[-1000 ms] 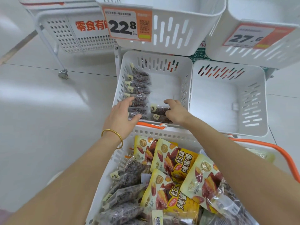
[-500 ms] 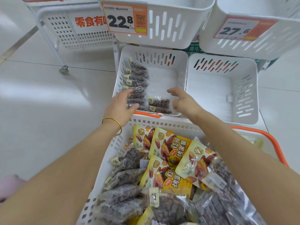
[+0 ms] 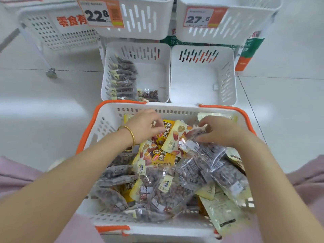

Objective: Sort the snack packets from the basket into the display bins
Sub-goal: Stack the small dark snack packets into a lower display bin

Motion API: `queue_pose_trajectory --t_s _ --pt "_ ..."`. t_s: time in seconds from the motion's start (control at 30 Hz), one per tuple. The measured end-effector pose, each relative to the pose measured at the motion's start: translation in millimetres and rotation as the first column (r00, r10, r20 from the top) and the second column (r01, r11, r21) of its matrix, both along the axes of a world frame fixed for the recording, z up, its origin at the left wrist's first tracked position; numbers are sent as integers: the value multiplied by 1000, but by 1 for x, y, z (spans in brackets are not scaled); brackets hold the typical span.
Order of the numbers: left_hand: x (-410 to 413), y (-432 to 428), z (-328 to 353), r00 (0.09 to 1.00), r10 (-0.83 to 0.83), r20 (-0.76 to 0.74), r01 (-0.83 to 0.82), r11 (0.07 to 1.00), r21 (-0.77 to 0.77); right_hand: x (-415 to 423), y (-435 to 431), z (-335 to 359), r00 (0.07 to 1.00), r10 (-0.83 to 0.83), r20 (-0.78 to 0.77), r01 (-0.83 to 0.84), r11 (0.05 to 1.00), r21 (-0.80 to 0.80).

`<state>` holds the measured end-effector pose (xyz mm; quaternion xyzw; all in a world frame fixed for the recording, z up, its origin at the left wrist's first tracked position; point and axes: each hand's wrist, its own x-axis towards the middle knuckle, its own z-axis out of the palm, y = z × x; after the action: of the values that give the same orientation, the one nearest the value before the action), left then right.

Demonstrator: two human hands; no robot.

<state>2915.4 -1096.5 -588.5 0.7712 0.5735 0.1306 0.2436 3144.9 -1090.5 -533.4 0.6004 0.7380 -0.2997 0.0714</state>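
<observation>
The white basket [image 3: 103,123] with an orange rim sits close in front of me, full of snack packets. My left hand [image 3: 142,127], a gold bangle on its wrist, curls its fingers over the top edge of a yellow sweet-potato packet [image 3: 168,135]. My right hand [image 3: 221,131] pinches the upper end of a clear packet of dark snacks [image 3: 189,140] lying on the pile. Behind the basket, the left display bin [image 3: 164,72] holds a row of clear dark-snack packets [image 3: 124,79] and two more [image 3: 150,94] at its front. The right display bin [image 3: 231,81] stands beside it.
Two upper bins carry price tags 22.8 [image 3: 100,14] and 27.6 [image 3: 199,18]. A white wheeled rack [image 3: 52,32] stands at the back left, its caster [image 3: 51,73] on the pale floor. Pink cloth [image 3: 15,176] shows at both lower corners.
Both hands have pulled back out of the left bin, leaving two packets there, and now reach into the basket. The view has dropped toward the basket.
</observation>
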Motion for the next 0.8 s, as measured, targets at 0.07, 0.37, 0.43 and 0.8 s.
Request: queue_pose_trajectory --t_s 0.07,0.37,0.43,0.8 --pt "8 -9 3 992 -98 -82 84 984 -160 3 -12 -3 999 38 15 -36 992 -120" --pt "1 -39 -17 923 -269 -274 88 844 -529 -16 -32 -32 956 178 232 -217 964 156" --pt "-2 -42 -16 960 -215 -179 80 823 -562 -17 -30 -28 996 79 30 -83 979 185" --pt "-38 -22 23 936 291 197 -134 814 -565 -18 -12 -13 -157 -793 -589 84 583 -808"
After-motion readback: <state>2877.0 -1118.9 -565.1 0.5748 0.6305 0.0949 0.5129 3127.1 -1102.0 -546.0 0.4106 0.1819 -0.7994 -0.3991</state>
